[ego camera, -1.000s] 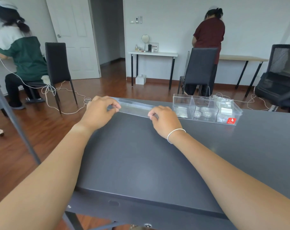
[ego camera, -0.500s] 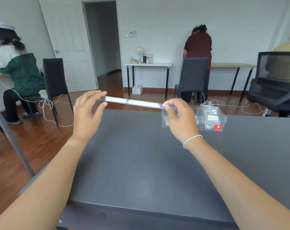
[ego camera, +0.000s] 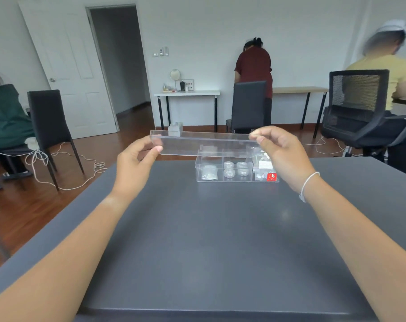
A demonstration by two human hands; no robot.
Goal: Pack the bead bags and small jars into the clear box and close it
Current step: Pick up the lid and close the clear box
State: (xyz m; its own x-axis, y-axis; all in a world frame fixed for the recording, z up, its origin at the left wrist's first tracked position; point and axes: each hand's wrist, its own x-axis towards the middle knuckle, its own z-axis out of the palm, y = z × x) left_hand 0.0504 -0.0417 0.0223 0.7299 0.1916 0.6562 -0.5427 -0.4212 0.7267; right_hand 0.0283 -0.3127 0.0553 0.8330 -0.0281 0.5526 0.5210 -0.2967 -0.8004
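Note:
The clear box (ego camera: 237, 178) stands open-topped on the far part of the dark table (ego camera: 209, 240), with a red sticker at its front right. Its left compartment holds a bead bag (ego camera: 208, 173), the middle one several small jars (ego camera: 242, 168), the right one more bags (ego camera: 260, 174). I hold the long clear lid (ego camera: 204, 144) level in the air, just above and in front of the box. My left hand (ego camera: 137, 162) pinches the lid's left end. My right hand (ego camera: 281, 154) pinches its right end.
Three people work at other tables: one at the far wall, one at the right behind a mesh office chair (ego camera: 357, 110), one at the left. A black chair (ego camera: 48, 126) and white cables (ego camera: 64, 168) occupy the floor on the left.
Both hands lifted the lid off the table's left part and carried it up and right, over the box. The lid has tipped so that its broad face shows.

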